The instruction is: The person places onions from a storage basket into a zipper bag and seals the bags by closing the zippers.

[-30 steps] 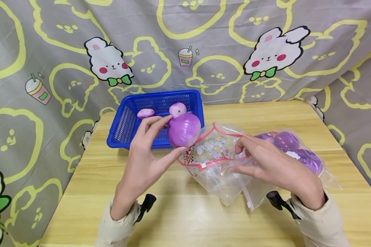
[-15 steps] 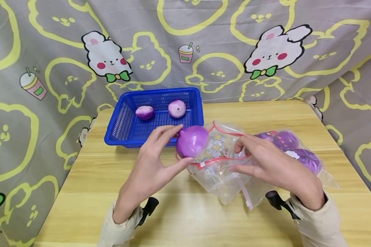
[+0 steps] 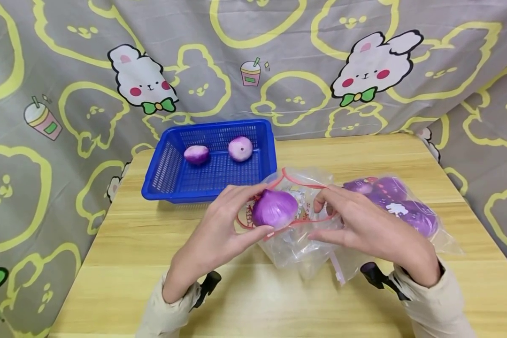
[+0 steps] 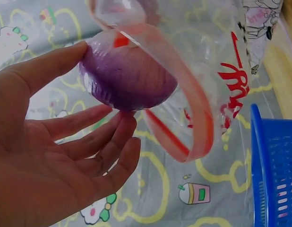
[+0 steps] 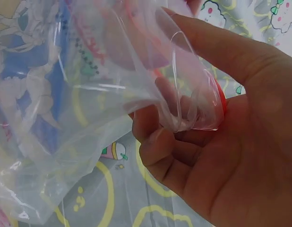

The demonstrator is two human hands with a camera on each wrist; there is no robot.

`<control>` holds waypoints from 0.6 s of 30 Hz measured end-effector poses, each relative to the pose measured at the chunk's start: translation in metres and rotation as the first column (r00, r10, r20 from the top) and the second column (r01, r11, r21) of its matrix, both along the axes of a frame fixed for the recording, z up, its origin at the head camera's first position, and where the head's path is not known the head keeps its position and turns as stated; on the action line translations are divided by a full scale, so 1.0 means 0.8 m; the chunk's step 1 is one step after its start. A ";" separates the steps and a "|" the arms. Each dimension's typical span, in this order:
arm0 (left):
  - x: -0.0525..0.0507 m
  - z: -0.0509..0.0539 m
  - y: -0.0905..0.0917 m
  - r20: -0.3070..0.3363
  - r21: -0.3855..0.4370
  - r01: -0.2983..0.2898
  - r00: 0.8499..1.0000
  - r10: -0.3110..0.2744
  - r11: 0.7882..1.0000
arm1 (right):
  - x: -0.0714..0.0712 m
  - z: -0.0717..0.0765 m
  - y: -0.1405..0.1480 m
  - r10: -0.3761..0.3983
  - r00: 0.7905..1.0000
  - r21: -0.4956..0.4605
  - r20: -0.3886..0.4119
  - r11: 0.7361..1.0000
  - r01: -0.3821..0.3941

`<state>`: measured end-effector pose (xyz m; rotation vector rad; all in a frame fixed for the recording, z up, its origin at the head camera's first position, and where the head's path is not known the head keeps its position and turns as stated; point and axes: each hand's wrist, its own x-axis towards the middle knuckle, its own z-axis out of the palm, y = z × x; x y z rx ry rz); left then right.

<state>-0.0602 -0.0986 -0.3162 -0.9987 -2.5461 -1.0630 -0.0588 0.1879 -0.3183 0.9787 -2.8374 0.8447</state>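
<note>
A purple onion (image 3: 274, 209) is pinched between the thumb and fingers of my left hand (image 3: 224, 227), at the mouth of a clear bag (image 3: 295, 253) with a red rim. In the left wrist view the onion (image 4: 127, 71) lies partly behind the bag's red strip (image 4: 200, 113). My right hand (image 3: 363, 223) grips the bag's right side, fingers curled at the rim. The right wrist view shows clear film (image 5: 184, 104) between the right hand's thumb and fingers (image 5: 158, 146).
A blue basket (image 3: 211, 193) at the back left holds two onions, one pale purple (image 3: 240, 149) and one lying on its side (image 3: 196, 154). To the right lies another clear bag with several purple onions (image 3: 418, 218). A patterned curtain (image 3: 295, 56) hangs behind the table (image 3: 122, 281).
My left hand has carried the onion right and toward me, from the basket's front edge to the bag's mouth. The right hand stays at the bag's rim.
</note>
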 end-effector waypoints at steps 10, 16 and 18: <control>0.005 -0.004 0.011 -0.018 -0.006 0.031 0.999 -0.031 1.000 | 0.008 0.004 -0.003 0.004 1.000 -0.007 -0.003 1.000 -0.004; 0.010 -0.004 0.013 -0.015 0.017 0.070 0.997 -0.069 0.997 | 0.014 0.008 -0.003 0.000 0.999 -0.039 -0.049 0.999 -0.002; 0.011 -0.003 0.014 -0.027 0.014 0.082 0.996 -0.081 0.997 | 0.014 0.009 -0.003 0.004 0.998 -0.059 -0.070 0.998 -0.008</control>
